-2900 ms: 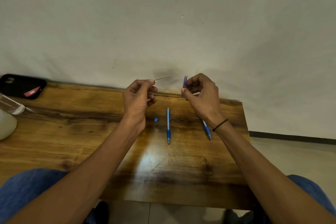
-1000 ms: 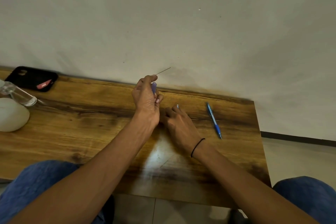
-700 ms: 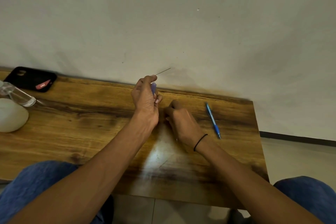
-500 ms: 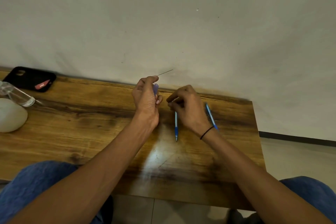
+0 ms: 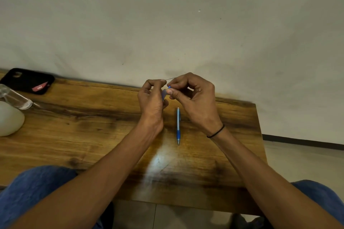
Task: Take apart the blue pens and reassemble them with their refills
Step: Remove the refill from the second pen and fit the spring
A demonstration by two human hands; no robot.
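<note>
Both hands are raised above the far edge of the wooden table [image 5: 93, 135]. My left hand [image 5: 152, 100] pinches a thin dark refill [image 5: 169, 79] between thumb and forefinger and also holds a translucent blue pen barrel piece [image 5: 163, 93] against its fingers. My right hand [image 5: 193, 96] pinches a small blue piece [image 5: 169, 87] right next to the refill, its fingertips touching the left hand's. One whole blue pen [image 5: 178, 126] lies on the table between my wrists, tip toward me. A second pen is hidden behind my right hand.
A black phone case [image 5: 28, 81] lies at the far left corner. A clear glass [image 5: 16, 98] and a white rounded object [image 5: 9, 119] sit at the left edge. The table's right edge [image 5: 259, 135] drops to the floor. My blue-trousered knees are below the near edge.
My right hand went down to the table, picked up the small blue piece, then rose to meet the left hand at the refill. The left hand stayed raised.
</note>
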